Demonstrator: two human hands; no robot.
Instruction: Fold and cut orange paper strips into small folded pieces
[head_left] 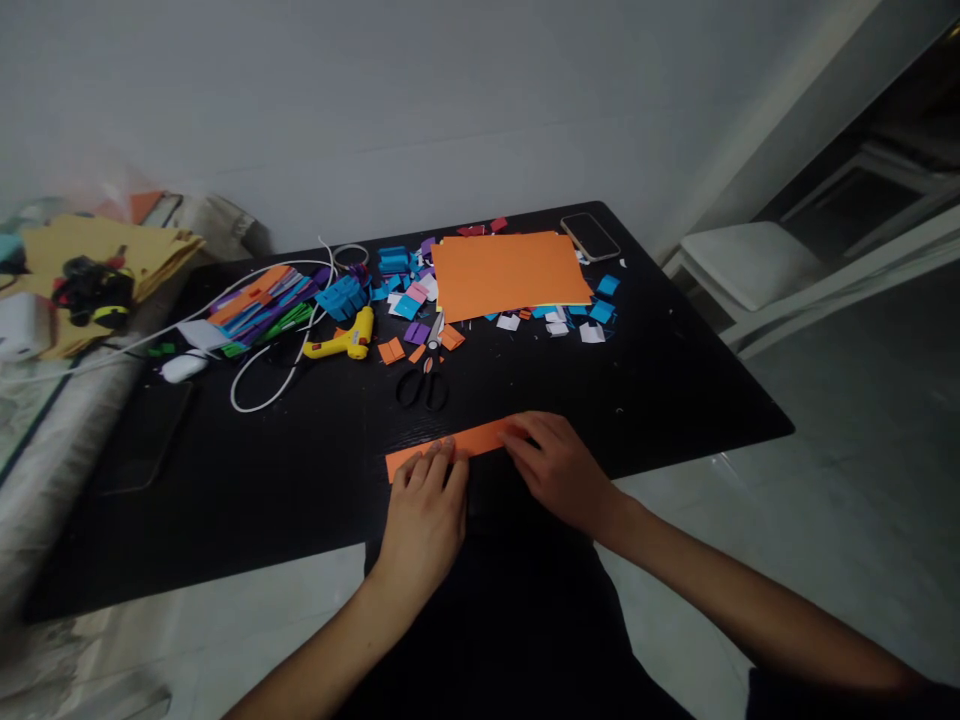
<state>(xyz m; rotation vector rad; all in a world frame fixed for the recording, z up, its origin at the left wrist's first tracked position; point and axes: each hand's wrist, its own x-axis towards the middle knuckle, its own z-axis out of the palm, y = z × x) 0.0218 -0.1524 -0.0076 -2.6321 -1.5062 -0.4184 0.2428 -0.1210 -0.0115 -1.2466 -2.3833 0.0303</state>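
Observation:
A long orange paper strip [480,438] lies near the table's front edge, in front of me. My left hand [429,505] rests on its left part, fingers laid flat and pressing the paper down. At the strip's right end, my right hand [559,465] grips the paper between thumb and fingers. That end is partly hidden by the fingers. Just beyond the strip are black-handled scissors [424,385], blades pointing away from me. A stack of orange paper sheets [510,272] lies farther back, over many small coloured paper pieces.
A yellow glue gun [345,338] lies left of the scissors, near a looping white cable [251,405]. Bundles of coloured paper strips [262,305] are behind it. One phone [591,237] lies at the back right, a dark phone [146,440] at the left. A white stool [750,260] stands at right.

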